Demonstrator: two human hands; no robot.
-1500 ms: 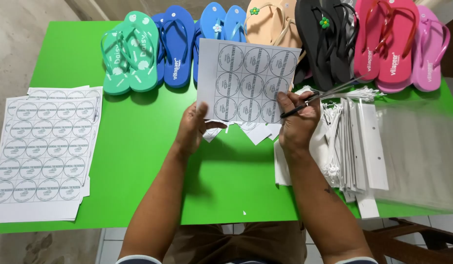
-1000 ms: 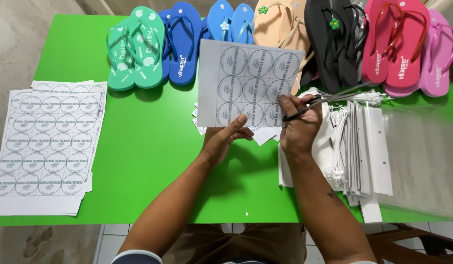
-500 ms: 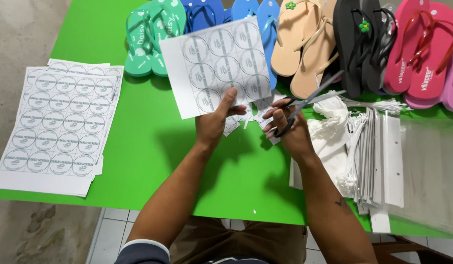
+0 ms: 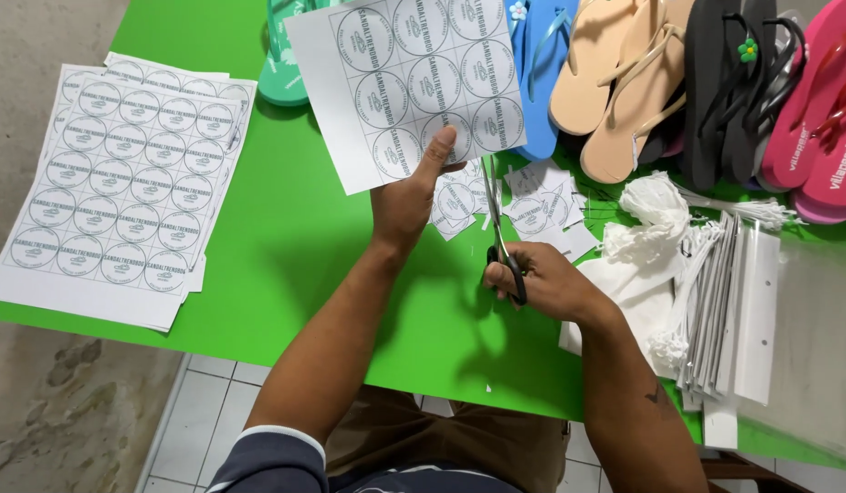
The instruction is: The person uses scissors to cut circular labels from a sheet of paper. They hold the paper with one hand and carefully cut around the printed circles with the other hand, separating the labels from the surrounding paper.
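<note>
Label sheet [image 4: 404, 82] (top cut off) hides left fingers [image 4: 438, 151].

I count one pair of scissors [image 4: 501, 239], one held label sheet [image 4: 406, 84] showing nine full round labels, one stack of label sheets [image 4: 121, 187], and flip-flops: one green [image 4: 281, 78], one blue [image 4: 541, 73], two tan [image 4: 624, 87].
</note>
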